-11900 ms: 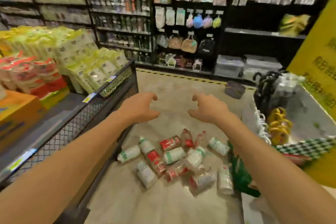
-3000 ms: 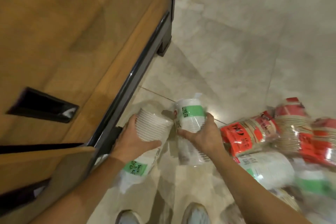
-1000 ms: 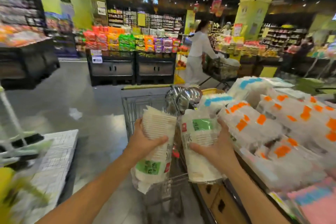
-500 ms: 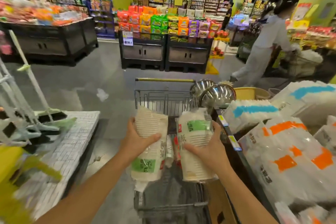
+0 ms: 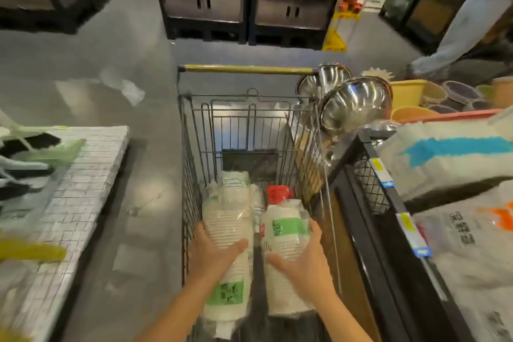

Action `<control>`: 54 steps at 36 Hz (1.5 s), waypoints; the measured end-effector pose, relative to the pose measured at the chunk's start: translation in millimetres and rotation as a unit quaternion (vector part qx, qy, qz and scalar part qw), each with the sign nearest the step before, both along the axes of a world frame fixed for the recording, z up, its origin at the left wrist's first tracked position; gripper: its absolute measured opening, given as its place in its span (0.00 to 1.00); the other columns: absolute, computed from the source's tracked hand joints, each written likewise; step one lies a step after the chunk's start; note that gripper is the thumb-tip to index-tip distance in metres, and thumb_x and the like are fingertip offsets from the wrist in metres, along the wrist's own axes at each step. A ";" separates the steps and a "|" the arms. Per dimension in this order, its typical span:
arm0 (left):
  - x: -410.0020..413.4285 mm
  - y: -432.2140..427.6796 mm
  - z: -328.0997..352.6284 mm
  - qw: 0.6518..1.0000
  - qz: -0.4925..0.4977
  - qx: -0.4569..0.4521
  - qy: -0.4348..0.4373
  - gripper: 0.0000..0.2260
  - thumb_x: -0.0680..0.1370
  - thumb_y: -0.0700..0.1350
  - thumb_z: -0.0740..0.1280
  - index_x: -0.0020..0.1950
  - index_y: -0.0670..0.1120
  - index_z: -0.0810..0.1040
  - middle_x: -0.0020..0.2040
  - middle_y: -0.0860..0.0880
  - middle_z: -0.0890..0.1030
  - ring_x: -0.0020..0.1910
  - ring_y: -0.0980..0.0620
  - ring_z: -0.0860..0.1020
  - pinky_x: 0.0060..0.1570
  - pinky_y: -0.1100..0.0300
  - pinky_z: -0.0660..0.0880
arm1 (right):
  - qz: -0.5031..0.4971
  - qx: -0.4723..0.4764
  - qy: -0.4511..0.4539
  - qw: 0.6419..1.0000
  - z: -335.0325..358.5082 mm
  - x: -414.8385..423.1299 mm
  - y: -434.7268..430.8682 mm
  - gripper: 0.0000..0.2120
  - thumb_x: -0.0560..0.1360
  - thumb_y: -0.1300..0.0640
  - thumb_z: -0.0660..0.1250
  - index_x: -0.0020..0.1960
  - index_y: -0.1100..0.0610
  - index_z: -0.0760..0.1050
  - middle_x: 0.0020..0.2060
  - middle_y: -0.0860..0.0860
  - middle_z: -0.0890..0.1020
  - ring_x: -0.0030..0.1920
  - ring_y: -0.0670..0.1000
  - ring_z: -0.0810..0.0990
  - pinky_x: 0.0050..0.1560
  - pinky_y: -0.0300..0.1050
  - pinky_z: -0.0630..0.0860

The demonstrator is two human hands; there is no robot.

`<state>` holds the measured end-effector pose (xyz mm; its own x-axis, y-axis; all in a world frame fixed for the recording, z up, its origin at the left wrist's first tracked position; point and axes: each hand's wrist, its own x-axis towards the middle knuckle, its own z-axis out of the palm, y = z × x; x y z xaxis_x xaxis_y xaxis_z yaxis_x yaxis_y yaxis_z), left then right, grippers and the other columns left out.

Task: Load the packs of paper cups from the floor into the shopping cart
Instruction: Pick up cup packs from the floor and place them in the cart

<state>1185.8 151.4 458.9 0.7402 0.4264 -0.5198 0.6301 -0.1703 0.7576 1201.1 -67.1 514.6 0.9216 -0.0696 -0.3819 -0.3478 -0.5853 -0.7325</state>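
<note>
At the far left sits a white gridded display block [image 5: 83, 175], well apart from the work. My left hand [image 5: 215, 257] grips a clear-wrapped pack of white paper cups with a green label [image 5: 226, 222], fingers [image 5: 204, 234] and thumb curled round its middle. Just beside it, my right hand [image 5: 308, 264] holds a second clear-wrapped white cup pack with a green band [image 5: 286, 230] the same way.

Both packs are low over the near end of the black wire shopping cart [image 5: 249, 111], between its side walls. Each has its long axis running away from me, toward the yellow handle bar [image 5: 247, 69]. Past their far ends, on the cart bed, I make out what look like 2 more: a white pack [image 5: 234, 183] and a red-topped pack [image 5: 279, 192].

I judge the drop is straight down. Each hand only has to lower and let go, and neither is nearer than the other.

Right of the cart stand 2 shiny steel bowls [image 5: 355, 103] and a black shelf [image 5: 369, 183] of bagged goods, close to that wall.
</note>
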 end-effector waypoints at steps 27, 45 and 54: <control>12.0 -11.4 -171.7 0.969 0.034 0.123 0.213 0.58 0.64 0.63 0.79 0.81 0.53 0.44 0.77 0.44 0.62 0.71 0.40 0.69 0.66 0.46 0.70 | 0.048 -0.099 0.181 0.977 -242.5 36.1 58.5 0.63 0.60 0.28 0.77 0.79 0.38 0.37 0.77 0.50 0.61 0.76 0.56 0.66 0.68 0.58 0.71; 55.8 1.6 -99.1 0.955 -0.122 0.133 0.237 0.34 0.73 0.59 0.71 0.75 0.50 0.65 0.71 0.47 0.74 0.68 0.45 0.74 0.63 0.53 0.74 | 0.205 -0.179 0.196 0.942 -169.3 76.2 46.9 0.51 0.71 0.30 0.70 0.83 0.46 0.47 0.82 0.53 0.55 0.80 0.57 0.59 0.73 0.60 0.69; 116.0 -30.3 119.5 0.863 -0.399 0.297 0.091 0.28 0.75 0.54 0.69 0.74 0.49 0.69 0.68 0.46 0.74 0.67 0.44 0.74 0.63 0.50 0.75 | 0.277 -0.256 0.073 0.923 46.2 130.8 -1.6 0.28 0.72 0.41 0.69 0.68 0.51 0.70 0.62 0.53 0.80 0.62 0.59 0.80 0.60 0.57 0.79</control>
